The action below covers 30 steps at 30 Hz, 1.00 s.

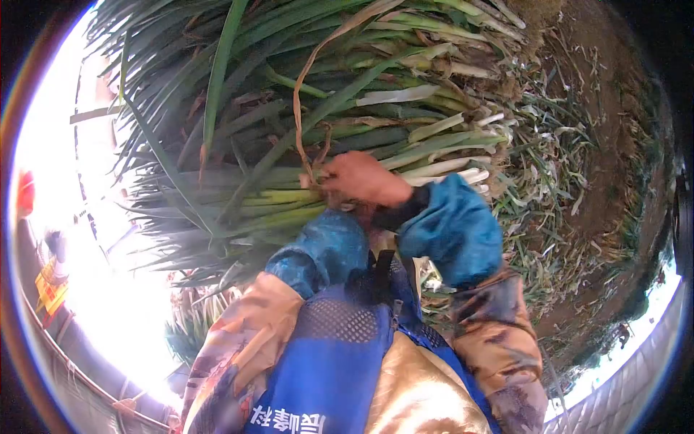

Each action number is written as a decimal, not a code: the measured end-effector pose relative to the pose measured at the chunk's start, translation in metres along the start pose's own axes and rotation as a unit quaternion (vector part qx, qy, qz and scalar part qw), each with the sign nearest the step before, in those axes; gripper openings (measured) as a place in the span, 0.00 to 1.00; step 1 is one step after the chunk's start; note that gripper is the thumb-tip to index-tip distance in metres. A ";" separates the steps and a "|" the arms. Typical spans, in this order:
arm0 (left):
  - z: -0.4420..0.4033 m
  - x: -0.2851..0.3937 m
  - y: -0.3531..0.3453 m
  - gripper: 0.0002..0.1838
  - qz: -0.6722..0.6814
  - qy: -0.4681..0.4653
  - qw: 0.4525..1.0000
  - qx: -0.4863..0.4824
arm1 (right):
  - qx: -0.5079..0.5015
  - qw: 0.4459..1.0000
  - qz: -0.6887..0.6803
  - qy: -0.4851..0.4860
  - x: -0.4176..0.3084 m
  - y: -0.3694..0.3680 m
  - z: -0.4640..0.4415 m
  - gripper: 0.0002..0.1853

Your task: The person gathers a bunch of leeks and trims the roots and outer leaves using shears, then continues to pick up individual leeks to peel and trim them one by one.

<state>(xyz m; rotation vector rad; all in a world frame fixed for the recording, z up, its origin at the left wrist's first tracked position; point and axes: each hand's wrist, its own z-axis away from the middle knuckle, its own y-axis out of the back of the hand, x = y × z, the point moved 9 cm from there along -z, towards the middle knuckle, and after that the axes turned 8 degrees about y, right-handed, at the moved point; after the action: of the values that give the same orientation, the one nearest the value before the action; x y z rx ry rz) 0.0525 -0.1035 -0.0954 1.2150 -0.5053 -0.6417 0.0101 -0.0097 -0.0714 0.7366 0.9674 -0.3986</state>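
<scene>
A big heap of green onions [289,72] lies across the upper view, with dark green leaves to the left and pale stalks to the right. My right hand [365,179] is over the near side of this heap, its fingers closed at the lower end of a long, dry brown leaf [298,98]. Just below it, my left hand [365,213] is mostly hidden behind the right hand and the blue sleeve cuff, so its fingers do not show. Yellow-green stalks [289,206] lie beside both hands.
Leaf trimmings [546,159] litter the brown soil [603,79] on the right. More green onions [189,325] are at lower left, near a glaring bright area. A red object [27,194] and a yellow one [50,289] stand at the far left.
</scene>
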 end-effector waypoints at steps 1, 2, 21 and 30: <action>0.001 0.000 0.002 0.27 0.001 0.003 1.000 0.007 | 0.075 0.988 -0.133 -0.003 0.004 0.024 0.014 0.21; -0.001 0.000 0.003 0.27 0.003 0.001 1.000 0.014 | 0.147 0.954 -0.261 -0.004 0.017 0.051 0.039 0.18; 0.003 0.007 0.007 0.29 -0.040 -0.044 0.998 0.001 | 0.092 0.978 -0.132 -0.137 0.052 -0.026 -0.061 0.26; 0.010 0.006 0.003 0.30 -0.008 -0.065 0.998 0.014 | 0.584 0.771 -0.247 0.059 0.129 0.315 0.229 0.14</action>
<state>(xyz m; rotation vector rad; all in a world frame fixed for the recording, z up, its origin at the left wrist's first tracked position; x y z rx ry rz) 0.0510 -0.1138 -0.0893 1.2096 -0.6153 -0.7321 0.4052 0.0459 0.0211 1.6443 0.9651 -1.5185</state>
